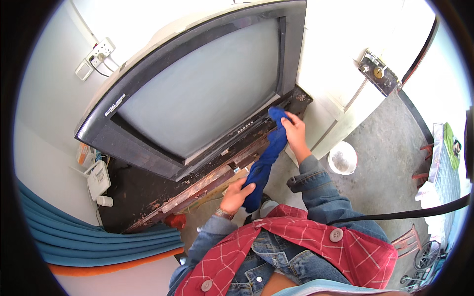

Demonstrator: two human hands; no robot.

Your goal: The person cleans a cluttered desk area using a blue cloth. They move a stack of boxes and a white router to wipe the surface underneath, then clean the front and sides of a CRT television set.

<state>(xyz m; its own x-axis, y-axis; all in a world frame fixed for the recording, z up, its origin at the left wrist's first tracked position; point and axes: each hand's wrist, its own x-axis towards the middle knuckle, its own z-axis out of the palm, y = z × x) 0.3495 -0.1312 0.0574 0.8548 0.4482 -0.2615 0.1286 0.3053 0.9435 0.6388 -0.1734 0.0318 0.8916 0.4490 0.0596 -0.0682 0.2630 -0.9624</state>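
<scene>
A blue cloth [267, 155] stretches between my two hands, in front of the lower right part of an old CRT television [207, 85]. My left hand [236, 196] grips its lower end, near my body. The upper end is pinched in my right hand [295, 131], close to the television's bottom right edge. The television rests on a dark, worn wooden stand [148, 196] whose paint is chipped along the front edge.
A white router [98, 180] and a small white container [104, 201] are on the stand's left end. A power strip [100, 51] is on the wall. Teal curtains [92, 240] hang at lower left. A white bucket [342, 158] stands on the floor; a bed [440, 185] is at far right.
</scene>
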